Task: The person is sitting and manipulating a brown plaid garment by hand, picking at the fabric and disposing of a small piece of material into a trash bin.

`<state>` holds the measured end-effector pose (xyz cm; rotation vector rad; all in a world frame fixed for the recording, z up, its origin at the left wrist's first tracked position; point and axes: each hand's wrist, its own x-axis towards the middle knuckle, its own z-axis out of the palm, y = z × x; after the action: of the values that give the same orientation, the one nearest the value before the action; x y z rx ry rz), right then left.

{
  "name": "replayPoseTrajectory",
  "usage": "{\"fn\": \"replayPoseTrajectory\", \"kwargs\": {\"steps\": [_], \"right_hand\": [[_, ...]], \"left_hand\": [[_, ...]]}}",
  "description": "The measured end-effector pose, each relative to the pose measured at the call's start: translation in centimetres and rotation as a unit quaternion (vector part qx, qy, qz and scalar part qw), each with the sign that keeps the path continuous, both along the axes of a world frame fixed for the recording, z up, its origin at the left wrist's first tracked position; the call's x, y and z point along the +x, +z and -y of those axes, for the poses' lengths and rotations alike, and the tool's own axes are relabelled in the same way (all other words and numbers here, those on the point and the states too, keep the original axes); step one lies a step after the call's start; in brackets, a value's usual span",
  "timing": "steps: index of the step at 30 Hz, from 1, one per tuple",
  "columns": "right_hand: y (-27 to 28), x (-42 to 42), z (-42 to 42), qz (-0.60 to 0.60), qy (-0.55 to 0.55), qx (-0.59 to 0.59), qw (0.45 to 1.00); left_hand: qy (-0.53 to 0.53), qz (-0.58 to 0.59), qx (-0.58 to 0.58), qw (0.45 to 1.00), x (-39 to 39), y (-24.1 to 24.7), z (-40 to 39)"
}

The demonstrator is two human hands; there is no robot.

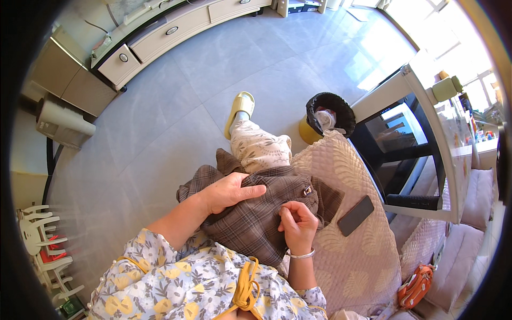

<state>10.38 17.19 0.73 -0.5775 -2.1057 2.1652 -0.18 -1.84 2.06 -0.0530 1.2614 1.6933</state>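
Observation:
A brown plaid cloth garment (pixel 260 200) lies bunched over my lap, with a small badge (pixel 307 191) on its right part. My left hand (pixel 230 192) holds the garment's upper left part, fingers tucked under the fabric and thumb stretched out on top. Over the garment's right side is my right hand (pixel 298 222), its fingers curled and its thumb against the index finger; whether it pinches fabric or something small cannot be made out. A silver bangle (pixel 301 253) circles the right wrist.
A dark smartphone (pixel 355 216) lies on the quilted sofa cover (pixel 360 256) to the right. Beyond it stands a cabinet (pixel 436 140) with a glass front. A yellow bin (pixel 308 132) with a black liner is ahead. An orange bag (pixel 416 286) rests at lower right.

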Motion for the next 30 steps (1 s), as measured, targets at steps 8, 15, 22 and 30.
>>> {"fn": "replayPoseTrajectory", "kwargs": {"steps": [8, 15, 22, 30], "right_hand": [[1.3, 0.2, 0.6, -0.006, 0.058, 0.032, 0.998], [2.8, 0.4, 1.5, -0.1, 0.138, 0.18, 0.969], [2.8, 0.5, 1.8, -0.143, 0.156, 0.254, 0.944], [3.8, 0.3, 2.7, -0.176, 0.178, 0.462, 0.851]], "left_hand": [[-0.04, -0.011, 0.004, 0.999, 0.1, 0.6, 1.4], [-0.057, -0.011, 0.039, 0.998, 0.3, 1.4, 1.8], [-0.039, -0.017, 0.023, 0.999, 0.6, 1.5, 1.6], [-0.024, -0.091, -0.006, 0.996, 0.8, 1.7, 0.9]]}}
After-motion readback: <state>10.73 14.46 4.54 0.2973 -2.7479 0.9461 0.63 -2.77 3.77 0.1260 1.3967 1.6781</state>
